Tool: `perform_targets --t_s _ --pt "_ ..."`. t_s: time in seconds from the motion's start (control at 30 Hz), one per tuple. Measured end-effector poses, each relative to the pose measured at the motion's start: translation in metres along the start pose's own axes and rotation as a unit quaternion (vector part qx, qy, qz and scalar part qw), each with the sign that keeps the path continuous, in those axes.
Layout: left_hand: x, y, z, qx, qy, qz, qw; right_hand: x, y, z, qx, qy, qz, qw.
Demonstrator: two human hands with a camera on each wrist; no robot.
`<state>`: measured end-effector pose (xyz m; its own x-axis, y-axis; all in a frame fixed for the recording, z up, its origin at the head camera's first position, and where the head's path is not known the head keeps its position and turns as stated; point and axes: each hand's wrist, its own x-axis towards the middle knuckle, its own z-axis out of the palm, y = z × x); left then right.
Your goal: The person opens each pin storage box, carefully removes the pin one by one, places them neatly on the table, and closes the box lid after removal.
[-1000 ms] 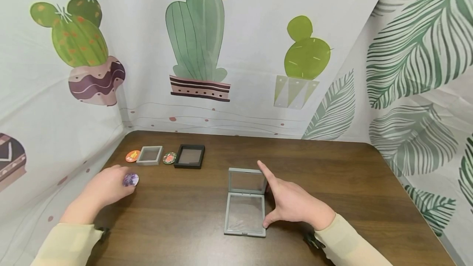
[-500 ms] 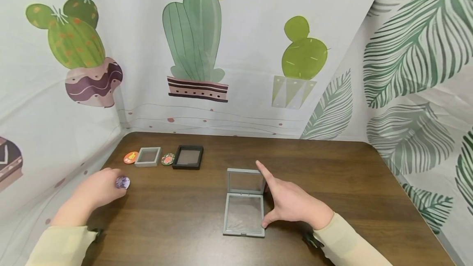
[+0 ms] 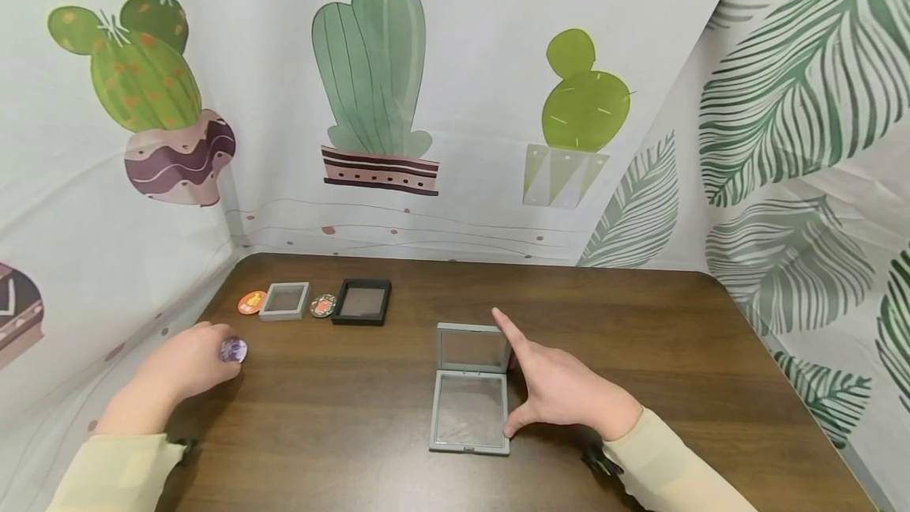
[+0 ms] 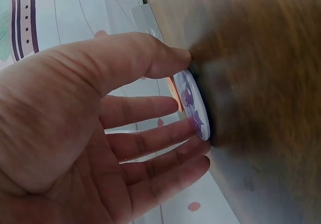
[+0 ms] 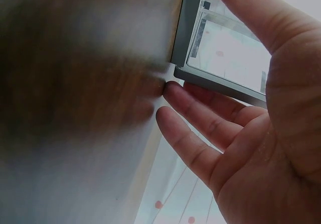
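In the head view my left hand pinches a round purple-and-white badge by its edge, at the left of the table. The left wrist view has the thumb at one end of this badge and fingertips at the other, low against the wood. A grey square display frame stands opened at its hinge, base flat and lid raised, with a clear film in each half. Along its right side rests my right hand, index finger stretched up by the lid's corner, thumb at the base's edge. The right wrist view shows other fingers behind the lid.
Toward the back left lie an orange round badge, a light grey square frame, a green floral badge and a black frame. A cactus-print curtain hangs behind the brown wooden table.
Over the last second my left hand has shifted slightly left with the purple badge, then stayed nearly still. The right hand and the opened grey frame hold their place.
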<state>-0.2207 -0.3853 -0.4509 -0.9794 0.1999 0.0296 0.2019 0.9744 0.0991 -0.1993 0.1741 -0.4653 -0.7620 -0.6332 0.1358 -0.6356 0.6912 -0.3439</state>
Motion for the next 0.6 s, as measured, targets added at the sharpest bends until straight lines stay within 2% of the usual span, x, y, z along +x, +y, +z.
perform_targets --t_s 0.6 --pt "-0.002 -0.001 -0.0001 0.005 -0.005 -0.003 1.0 0.0 -0.0017 -0.0015 0.003 -0.009 0.006 1.0"
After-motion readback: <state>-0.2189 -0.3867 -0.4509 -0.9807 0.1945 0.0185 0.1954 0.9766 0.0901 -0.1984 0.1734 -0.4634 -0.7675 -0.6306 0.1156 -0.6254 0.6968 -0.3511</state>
